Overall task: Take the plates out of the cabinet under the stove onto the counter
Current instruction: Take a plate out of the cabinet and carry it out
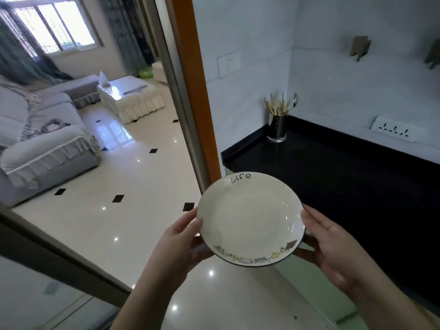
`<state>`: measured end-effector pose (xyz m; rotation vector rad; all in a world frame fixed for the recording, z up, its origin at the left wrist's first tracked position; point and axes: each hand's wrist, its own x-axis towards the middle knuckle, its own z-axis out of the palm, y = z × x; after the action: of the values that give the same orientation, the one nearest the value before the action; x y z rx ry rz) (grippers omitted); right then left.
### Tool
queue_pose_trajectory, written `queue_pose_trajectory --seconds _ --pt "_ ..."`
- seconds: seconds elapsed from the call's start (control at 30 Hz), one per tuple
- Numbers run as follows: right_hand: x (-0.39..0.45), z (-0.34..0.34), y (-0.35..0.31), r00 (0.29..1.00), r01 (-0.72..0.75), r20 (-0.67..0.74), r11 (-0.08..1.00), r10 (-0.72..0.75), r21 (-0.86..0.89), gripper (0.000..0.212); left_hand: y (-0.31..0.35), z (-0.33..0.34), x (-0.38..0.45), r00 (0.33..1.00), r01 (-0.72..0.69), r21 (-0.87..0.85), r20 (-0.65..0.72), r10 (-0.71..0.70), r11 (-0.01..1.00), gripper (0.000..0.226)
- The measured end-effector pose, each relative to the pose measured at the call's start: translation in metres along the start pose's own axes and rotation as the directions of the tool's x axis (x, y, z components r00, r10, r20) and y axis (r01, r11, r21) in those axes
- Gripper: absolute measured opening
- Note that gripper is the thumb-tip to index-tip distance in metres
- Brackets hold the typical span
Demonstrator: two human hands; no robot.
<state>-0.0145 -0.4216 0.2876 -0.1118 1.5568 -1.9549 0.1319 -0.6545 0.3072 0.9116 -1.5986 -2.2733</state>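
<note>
A white plate (250, 220) with a dark rim, the word "life" at its far edge and small drawings along its near edge is held in the air at the near left corner of the black counter (345, 177). My left hand (181, 241) grips its left rim, thumb on top. My right hand (333, 241) grips its right rim the same way. The plate is roughly level, partly over the counter's corner and partly over the floor. The cabinet and stove are out of view.
A metal holder (277, 127) with chopsticks and a spoon stands at the counter's far left corner. A white socket strip (395, 132) sits on the wall behind. An orange door frame (195, 91) borders the counter on the left; beyond it lie a tiled floor and sofas.
</note>
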Motion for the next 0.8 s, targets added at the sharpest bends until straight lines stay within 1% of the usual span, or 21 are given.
queue_pose_trajectory --seconds 0.07,0.2,0.3,0.4,0.5,0.6,0.7,0.8 --pt "0.023 0.02 -0.003 1.0 0.022 -0.002 1.0 -0.022 -0.01 0.026 0.013 -0.012 0.023 1.0 0.017 -0.037 0.014 -0.016 0.999 0.026" --pt "0.067 0.06 -0.008 0.999 0.022 -0.04 1.0 -0.023 -0.016 0.026 0.043 -0.041 0.071 0.999 0.031 -0.019 0.044 -0.03 0.999 0.026" --pt "0.092 0.088 -0.011 0.998 0.025 -0.055 1.0 -0.025 0.0 0.027 0.066 -0.062 0.106 0.999 0.012 0.044 0.05 -0.014 0.999 0.023" --pt "0.112 0.104 -0.012 0.992 0.044 -0.122 0.999 -0.041 0.023 0.029 0.082 -0.073 0.144 0.996 0.002 0.091 0.089 -0.011 0.996 0.023" --pt "0.128 0.105 -0.015 0.976 0.048 -0.215 0.998 -0.037 0.047 0.032 0.088 -0.068 0.175 0.99 0.022 0.106 0.136 -0.036 0.994 0.024" --pt "0.139 0.096 -0.024 0.966 0.069 -0.255 0.994 -0.045 0.084 0.028 0.092 -0.05 0.203 0.974 0.058 0.104 0.211 -0.079 0.993 0.024" --pt "0.149 0.076 -0.027 0.954 0.074 -0.298 0.992 -0.041 0.102 0.026 0.093 -0.026 0.234 0.957 0.092 0.144 0.261 -0.128 0.985 0.024" --pt "0.162 0.048 -0.019 0.933 0.085 -0.359 0.983 -0.02 0.164 0.028 0.095 0.007 0.272 0.931 0.103 0.202 0.324 -0.166 0.974 0.022"
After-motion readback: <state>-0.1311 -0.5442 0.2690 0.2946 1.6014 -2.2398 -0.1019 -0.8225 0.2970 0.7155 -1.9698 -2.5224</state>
